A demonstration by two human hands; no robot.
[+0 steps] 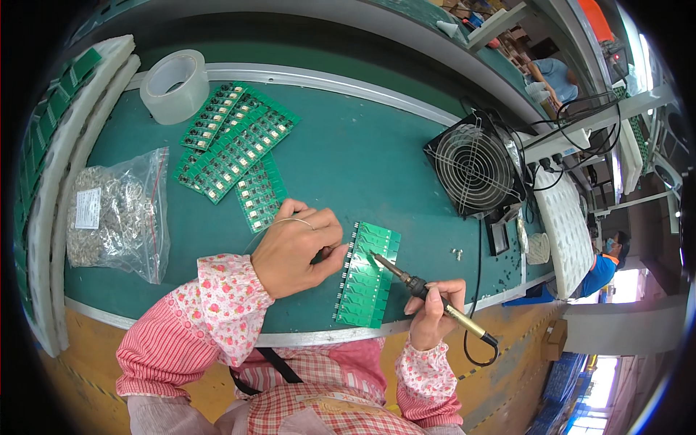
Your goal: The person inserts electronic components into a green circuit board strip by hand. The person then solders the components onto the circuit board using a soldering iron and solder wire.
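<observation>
A green circuit board panel (367, 286) lies near the table's front edge, with a row of pins along its left side. My right hand (435, 312) grips a soldering iron (458, 317) like a pen, its tip at the panel's upper middle. At the panel's left side is my left hand (301, 250), fingers curled and pinched together. A thin solder wire (296, 220) loops over that hand; its end at the fingertips is hidden. Behind the left hand lie several more green panels (235, 145) with mounted parts, overlapping in a pile.
A clear tape roll (174, 85) stands at the back left, above a plastic bag of small metal parts (116, 217). White foam trays (94, 109) line the left edge. A black fan (475, 167) stands at the right, and small loose parts (457, 254) lie before it. People work farther off.
</observation>
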